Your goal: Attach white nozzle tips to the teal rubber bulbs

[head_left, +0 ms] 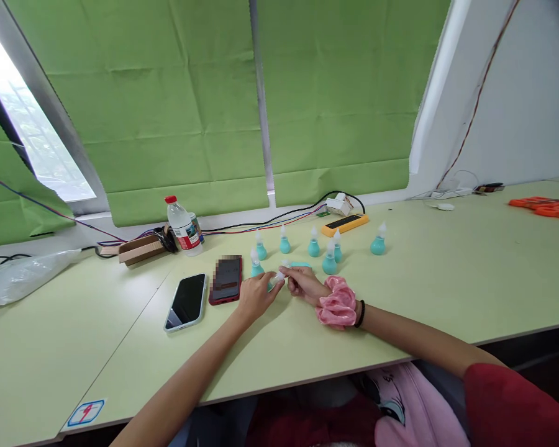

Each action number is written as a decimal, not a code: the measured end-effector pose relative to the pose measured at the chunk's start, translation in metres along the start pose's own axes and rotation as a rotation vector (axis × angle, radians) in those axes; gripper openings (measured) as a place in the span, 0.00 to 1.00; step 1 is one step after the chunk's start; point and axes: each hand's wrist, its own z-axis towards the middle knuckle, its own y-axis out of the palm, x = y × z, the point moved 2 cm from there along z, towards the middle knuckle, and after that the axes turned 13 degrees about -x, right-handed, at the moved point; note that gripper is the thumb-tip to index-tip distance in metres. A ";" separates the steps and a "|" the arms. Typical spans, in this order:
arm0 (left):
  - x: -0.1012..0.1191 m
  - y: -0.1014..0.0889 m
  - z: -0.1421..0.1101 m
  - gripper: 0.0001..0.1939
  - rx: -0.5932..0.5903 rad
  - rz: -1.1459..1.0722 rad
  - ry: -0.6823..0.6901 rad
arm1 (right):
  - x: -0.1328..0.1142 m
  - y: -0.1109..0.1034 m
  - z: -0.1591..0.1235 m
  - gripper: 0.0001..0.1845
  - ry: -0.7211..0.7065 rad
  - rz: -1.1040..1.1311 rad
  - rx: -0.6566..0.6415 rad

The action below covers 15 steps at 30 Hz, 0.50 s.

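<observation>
From my end of the feed, the pale counter (423,279) fills the middle and lower frame, with green blinds (168,112) above it. The left hand (257,295), at the centre, has thumb and forefinger pressed together on a small translucent piece; the right hand (306,284), just right of it, has its fingers curled in, the forefinger touching that piece, though I can't tell whether its thumb closes on it too. Left of centre I see a pale-edged phone (186,302) and a red-edged phone (226,279). Behind the hands and toward the right, small turquoise bulb bottles (377,245) stand upright with clear pointed tips. Smallest, at the centre between the fingertips, is the translucent piece (280,276).
</observation>
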 end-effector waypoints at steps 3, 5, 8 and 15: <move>-0.002 -0.003 0.004 0.16 -0.149 -0.350 -0.048 | 0.001 -0.003 0.003 0.17 -0.016 -0.033 0.069; -0.003 -0.003 0.006 0.17 -0.381 -0.690 -0.053 | -0.001 -0.007 0.002 0.16 0.009 -0.091 0.045; -0.005 -0.001 0.007 0.16 -0.690 -1.159 -0.088 | -0.007 -0.013 0.001 0.15 0.013 -0.129 -0.077; -0.010 0.000 0.004 0.15 -0.714 -1.434 -0.183 | -0.013 -0.017 0.000 0.18 -0.027 -0.127 -0.269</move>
